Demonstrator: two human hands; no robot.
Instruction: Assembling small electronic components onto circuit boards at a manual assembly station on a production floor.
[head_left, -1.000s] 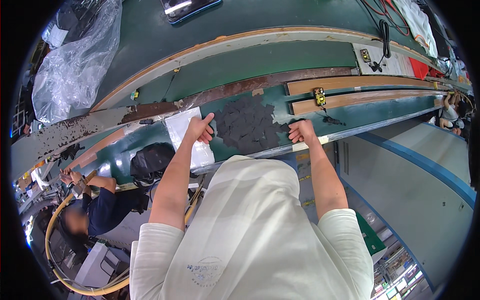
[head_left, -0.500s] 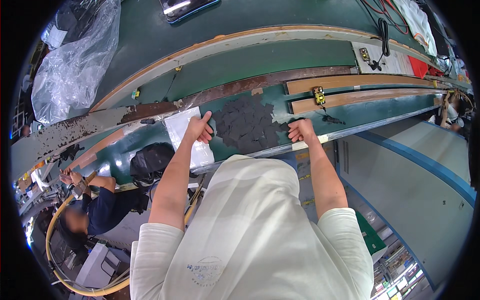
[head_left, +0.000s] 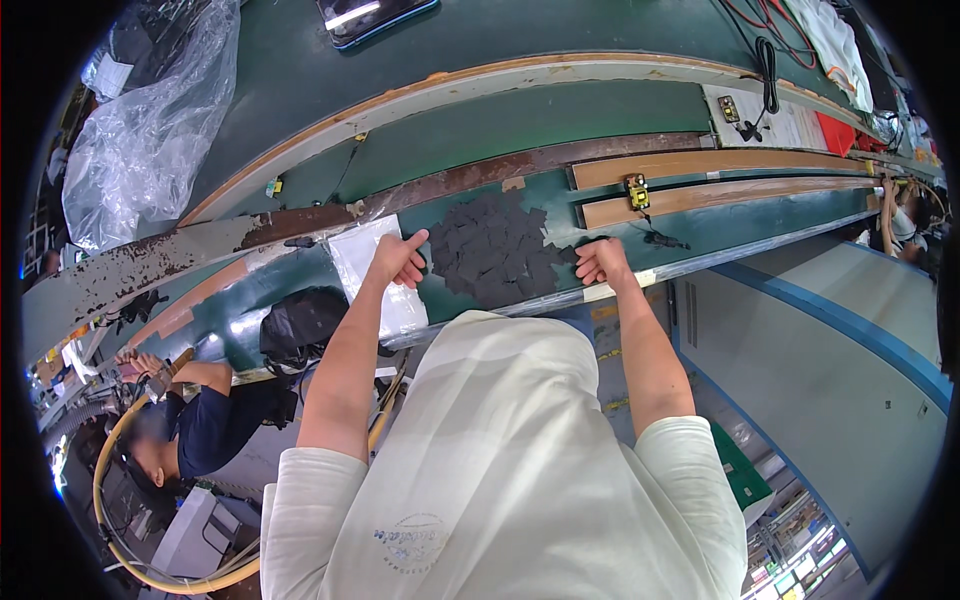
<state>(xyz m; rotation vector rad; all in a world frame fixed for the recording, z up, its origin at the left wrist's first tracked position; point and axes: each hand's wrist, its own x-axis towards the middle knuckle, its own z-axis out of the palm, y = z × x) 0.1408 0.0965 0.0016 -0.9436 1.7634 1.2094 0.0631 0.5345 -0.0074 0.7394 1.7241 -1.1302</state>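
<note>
A heap of small flat black pieces (head_left: pixel 492 248) lies on the green bench top, between my two hands. My left hand (head_left: pixel 400 260) rests at the heap's left side, over the edge of a white sheet (head_left: pixel 368 262). Its thumb stands apart from loosely bent fingers, and nothing shows in it. At the right end of the heap, my right hand (head_left: pixel 602 262) has its fingers curled together beside some outlying black pieces. Whatever those fingers may hold is hidden.
Two long brown strips (head_left: pixel 700 205) lie to the right, with a small yellow device (head_left: pixel 637 192) on them. A black bag (head_left: pixel 305 318) sits left of the sheet. Clear plastic film (head_left: pixel 150 140) and a phone (head_left: pixel 375 20) are farther back. A co-worker (head_left: pixel 205 430) works at the left.
My hands and the black heap stay practically where they were. At the left, the co-worker's head and arms have shifted slightly; at the far right, another person's arm has moved.
</note>
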